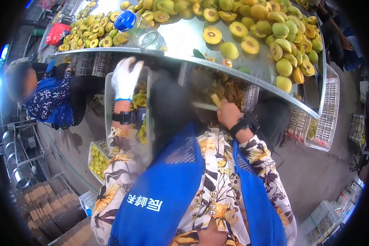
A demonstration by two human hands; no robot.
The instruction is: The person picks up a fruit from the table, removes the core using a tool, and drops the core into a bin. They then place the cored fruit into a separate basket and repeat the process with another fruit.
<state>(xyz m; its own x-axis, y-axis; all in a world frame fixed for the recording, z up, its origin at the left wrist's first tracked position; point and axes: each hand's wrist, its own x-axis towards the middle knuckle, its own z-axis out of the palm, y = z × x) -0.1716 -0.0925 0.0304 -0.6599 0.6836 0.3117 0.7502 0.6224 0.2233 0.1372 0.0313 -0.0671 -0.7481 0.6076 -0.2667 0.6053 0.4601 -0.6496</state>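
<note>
My left hand (126,80), in a white glove, is over the left rim of a pale plastic crate (108,96). Its fingers are apart and nothing shows in them. Yellow-green fruit pieces (140,100) lie inside that crate. My bare right hand (228,113) is closed round a tool with a light wooden handle (216,101); its far end is lost in a dark blur. Beyond this hand, brown fruit scraps (233,91) fill a crate under the table edge. Halved stone fruit (212,35) lies cut side up on the metal table (178,39).
A blue-capped clear bottle (145,35) lies on the table near its edge. Fruit is heaped at the right (289,45). A co-worker (53,96) sits at the left. White crates (322,110) stand at the right, and a crate of fruit (97,160) is on the floor.
</note>
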